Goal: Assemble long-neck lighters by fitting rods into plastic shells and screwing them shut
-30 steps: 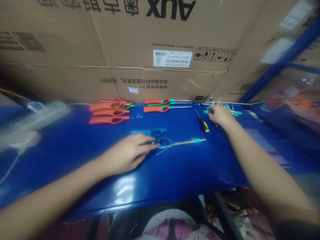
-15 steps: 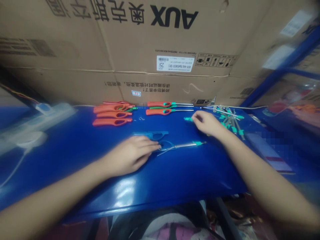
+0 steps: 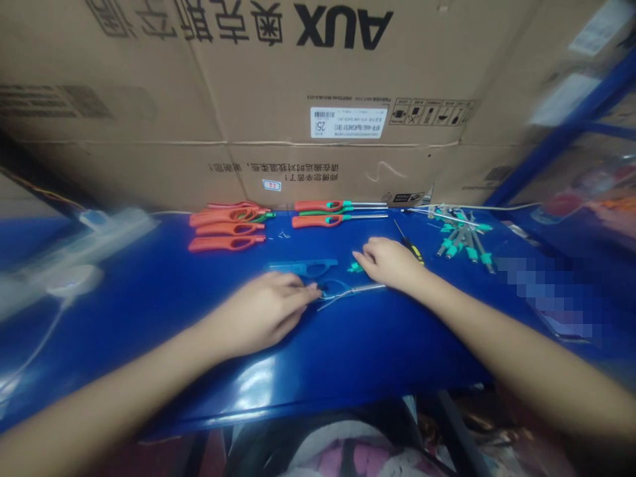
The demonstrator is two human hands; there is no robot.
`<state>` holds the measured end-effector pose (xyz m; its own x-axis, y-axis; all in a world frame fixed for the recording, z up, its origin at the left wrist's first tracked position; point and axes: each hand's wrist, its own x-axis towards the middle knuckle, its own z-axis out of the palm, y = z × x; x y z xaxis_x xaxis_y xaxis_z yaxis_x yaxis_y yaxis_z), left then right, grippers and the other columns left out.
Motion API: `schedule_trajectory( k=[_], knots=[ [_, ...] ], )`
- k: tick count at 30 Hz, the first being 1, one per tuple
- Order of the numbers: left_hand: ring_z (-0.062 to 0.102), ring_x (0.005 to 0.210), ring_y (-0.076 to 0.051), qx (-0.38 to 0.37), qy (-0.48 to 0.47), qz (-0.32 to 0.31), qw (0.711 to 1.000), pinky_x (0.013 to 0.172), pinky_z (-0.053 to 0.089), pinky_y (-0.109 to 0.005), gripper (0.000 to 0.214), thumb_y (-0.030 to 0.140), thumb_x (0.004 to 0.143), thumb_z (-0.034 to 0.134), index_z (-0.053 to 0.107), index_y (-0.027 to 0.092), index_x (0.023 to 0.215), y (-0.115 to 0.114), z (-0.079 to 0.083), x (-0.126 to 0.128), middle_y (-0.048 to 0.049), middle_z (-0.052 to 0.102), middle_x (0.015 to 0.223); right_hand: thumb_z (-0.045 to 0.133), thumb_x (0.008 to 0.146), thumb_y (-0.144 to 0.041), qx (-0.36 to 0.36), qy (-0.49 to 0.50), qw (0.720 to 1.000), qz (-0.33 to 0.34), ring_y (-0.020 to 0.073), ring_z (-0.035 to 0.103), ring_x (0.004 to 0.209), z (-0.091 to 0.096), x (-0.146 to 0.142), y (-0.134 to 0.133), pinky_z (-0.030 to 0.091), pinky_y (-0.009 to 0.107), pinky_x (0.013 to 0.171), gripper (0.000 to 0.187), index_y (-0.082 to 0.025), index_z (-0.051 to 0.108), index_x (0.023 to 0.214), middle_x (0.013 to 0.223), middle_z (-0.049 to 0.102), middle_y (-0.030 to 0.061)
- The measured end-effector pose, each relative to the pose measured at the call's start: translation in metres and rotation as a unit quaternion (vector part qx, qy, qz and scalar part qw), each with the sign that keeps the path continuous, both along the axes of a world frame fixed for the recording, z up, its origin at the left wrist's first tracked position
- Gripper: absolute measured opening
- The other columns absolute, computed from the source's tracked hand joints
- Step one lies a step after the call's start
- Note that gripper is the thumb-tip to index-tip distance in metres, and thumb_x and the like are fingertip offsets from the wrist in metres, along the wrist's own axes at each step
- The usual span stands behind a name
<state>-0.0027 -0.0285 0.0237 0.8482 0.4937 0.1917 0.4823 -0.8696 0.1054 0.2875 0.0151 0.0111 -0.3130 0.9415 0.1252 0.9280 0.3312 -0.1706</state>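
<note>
My left hand (image 3: 271,308) is closed on a blue lighter handle shell (image 3: 336,287), covering most of it. A metal lighter tube (image 3: 366,289) and a thin wire stick out of that shell to the right. Just above lies a second blue handle half (image 3: 304,267), flat on the table. Between the fingertips of my right hand (image 3: 387,262) is a small green plastic part (image 3: 354,267). This hand is over the end of the metal tube and hides its tip. A screwdriver (image 3: 413,250) with a yellow and black handle lies right behind it.
Orange handle shells (image 3: 228,244) lie at the back left, near a few tiny pins (image 3: 283,235). Lighters with metal tubes (image 3: 318,221) rest at the back middle. Several green-tipped tubes (image 3: 467,238) are piled right. A cardboard box (image 3: 248,99) stands behind; a power strip (image 3: 114,238) sits left.
My right hand has moved left and toward me from the tube pile with the green part, uncovering the screwdriver. My left hand stays on the blue shell.
</note>
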Motion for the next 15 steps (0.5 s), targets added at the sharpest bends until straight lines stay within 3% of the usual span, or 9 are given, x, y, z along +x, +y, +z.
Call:
schedule_trajectory(
  k=[4,10,15],
  knots=[
    [0.067,0.105,-0.025,-0.002,-0.005,-0.001,1.000,0.091,0.056,-0.043,0.037,0.022,0.101,0.046,0.062,0.021,0.135,-0.001,-0.001,-0.001,-0.0124,0.069,0.121,0.038,0.105,-0.037,0.007,0.045,0.999,-0.004,0.0163,0.054,0.069,0.001,0.003,0.001,0.037,0.028,0.065,0.040,-0.020,0.052,0.072,0.075,0.059,0.0036],
    [0.065,0.110,-0.024,-0.019,-0.026,-0.017,0.999,0.093,0.056,-0.041,0.037,0.021,0.101,0.045,0.061,0.022,0.135,0.004,-0.004,-0.005,-0.0097,0.069,0.126,0.053,0.100,-0.038,-0.043,0.143,0.968,0.201,0.0159,0.058,0.079,0.006,0.014,0.001,0.045,0.028,0.074,0.024,-0.018,0.064,0.093,0.091,0.064,0.0047],
    [0.062,0.118,-0.023,-0.042,-0.053,-0.032,0.997,0.100,0.053,-0.040,0.035,0.021,0.102,0.047,0.062,0.023,0.133,0.007,-0.007,-0.006,-0.0054,0.068,0.132,0.054,0.099,-0.030,-0.072,0.161,0.963,0.202,0.0154,0.060,0.076,0.002,0.014,0.002,0.046,0.028,0.072,0.019,-0.016,0.067,0.094,0.089,0.068,0.0055]
  ],
)
